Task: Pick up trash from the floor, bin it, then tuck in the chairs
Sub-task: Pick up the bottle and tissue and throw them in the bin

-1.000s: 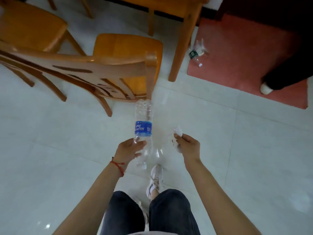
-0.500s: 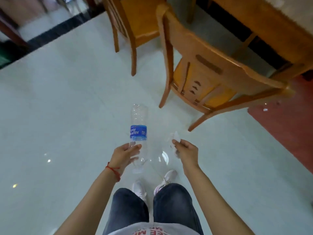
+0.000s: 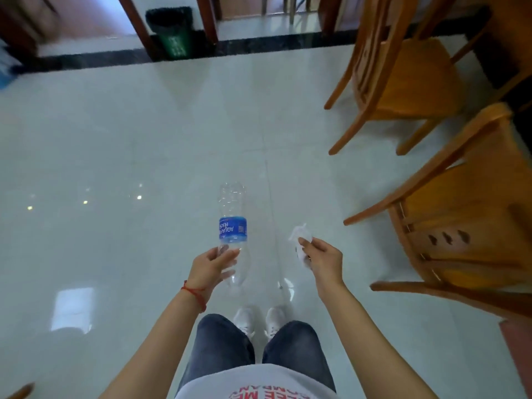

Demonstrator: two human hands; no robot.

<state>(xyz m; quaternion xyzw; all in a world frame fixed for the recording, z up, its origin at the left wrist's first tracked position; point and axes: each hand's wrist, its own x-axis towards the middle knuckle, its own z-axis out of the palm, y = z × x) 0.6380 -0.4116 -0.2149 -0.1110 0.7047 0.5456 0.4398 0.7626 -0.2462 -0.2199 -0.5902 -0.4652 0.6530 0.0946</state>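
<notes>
My left hand (image 3: 211,267) grips an empty clear plastic bottle (image 3: 232,223) with a blue label, held upside down over the floor with its base pointing away from me. My right hand (image 3: 322,262) is closed on a crumpled piece of white paper (image 3: 299,236). A dark bin with a green front (image 3: 172,33) stands far ahead at the top of the view, beside a wooden post. Two wooden chairs stand to my right: one near (image 3: 460,226), one farther back (image 3: 403,76).
Pale glossy floor tiles (image 3: 129,139) stretch between me and the bin. A dark threshold strip (image 3: 259,47) crosses the floor just in front of the bin. Dark wooden posts (image 3: 207,18) flank it. A red mat corner (image 3: 518,341) shows at lower right.
The view has swung left: the chairs slid to the right edge, the red mat and second bottle left the view, and the bin came into sight ahead. Both hands keep their hold.
</notes>
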